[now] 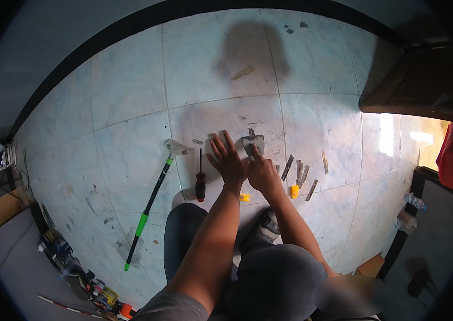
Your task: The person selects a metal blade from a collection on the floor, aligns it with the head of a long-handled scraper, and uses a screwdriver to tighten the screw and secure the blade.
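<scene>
My left hand [226, 160] lies flat on the pale tiled floor [130, 107], fingers spread and empty. Just right of it, my right hand [261, 171] grips the handle of a small metal trowel [253, 143] whose blade rests against the tile. A screwdriver with a black and red handle [200, 179] lies just left of my left hand. My knees and a shoe are below the hands.
A long scraper with a green and black handle [149, 206] lies to the left. Several flat metal blades [301, 174] and two small yellow pieces [294, 191] lie right of my hands. Tools and clutter [76, 273] sit at lower left; bottles [411, 211] stand at right.
</scene>
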The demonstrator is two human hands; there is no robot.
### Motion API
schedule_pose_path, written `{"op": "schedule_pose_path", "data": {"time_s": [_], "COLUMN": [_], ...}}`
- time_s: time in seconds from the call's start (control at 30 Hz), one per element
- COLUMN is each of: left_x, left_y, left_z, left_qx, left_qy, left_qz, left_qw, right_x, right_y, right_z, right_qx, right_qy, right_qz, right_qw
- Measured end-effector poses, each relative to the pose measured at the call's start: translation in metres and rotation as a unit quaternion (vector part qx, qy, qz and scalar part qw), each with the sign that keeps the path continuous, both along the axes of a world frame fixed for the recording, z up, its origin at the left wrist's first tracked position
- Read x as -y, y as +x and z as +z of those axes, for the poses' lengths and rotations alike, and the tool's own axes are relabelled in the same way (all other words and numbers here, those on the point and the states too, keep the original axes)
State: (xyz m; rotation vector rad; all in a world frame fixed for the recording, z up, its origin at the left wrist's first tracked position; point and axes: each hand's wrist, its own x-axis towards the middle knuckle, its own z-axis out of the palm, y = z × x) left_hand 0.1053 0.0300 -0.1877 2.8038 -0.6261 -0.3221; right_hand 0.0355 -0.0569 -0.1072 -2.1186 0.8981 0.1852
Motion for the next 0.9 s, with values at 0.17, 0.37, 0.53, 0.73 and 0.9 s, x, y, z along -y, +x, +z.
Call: {"op": "schedule_pose_path", "data": {"time_s": [0.17,0.37,0.53,0.73,0.9], "left_x": [0.014,0.007,0.007,0.005,0.011], "left_y": [-0.001,0.003,0.0,0.002,-0.001], "left_z": [0.003,0.027,0.025,0.023,0.027], "left_qx": [-0.04,-0.104,-0.078,-0.109,-0.103], "left_qy": [-0.018,-0.02,-0.023,-0.048,-0.045], "left_qz": [0.019,0.017,0.007,0.009,0.016], "left_qw": [0.999,0.994,0.997,0.993,0.993], "right_x": [0.035,0.021,0.001,0.007,0.016], "right_y": [0.033,-0.006,-0.029,-0.012,-0.013], "right_z": [-0.006,0.037,0.029,0.015,0.016], "right_qx": [0.057,0.038,-0.015,-0.016,-0.004], "right_qy": [-0.019,0.01,-0.017,-0.044,-0.034], "right_qz": [-0.046,-0.053,-0.014,-0.019,-0.02], "right_qw": [0.997,0.998,1.0,0.999,0.999]}}
